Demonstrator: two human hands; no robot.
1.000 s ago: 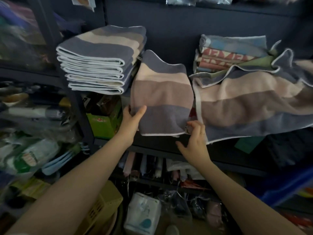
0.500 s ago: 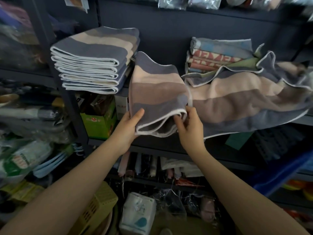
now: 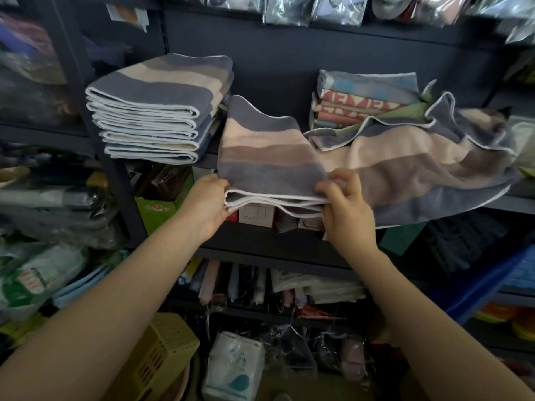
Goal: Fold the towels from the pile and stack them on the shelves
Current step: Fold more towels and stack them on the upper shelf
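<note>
dim, flat indoor light; wide-angle bending and blur at edges, glare perhaps on hanging packets (image 3: 312,10).

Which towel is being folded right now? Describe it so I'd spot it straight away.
Find the dark shelf at chest height, with a neat stack of folded striped towels on its left and a loose striped towel sprawled on its right. Between them is the folded towel, the only one held, its white-edged front pinched by the left hand and right hand.
</note>
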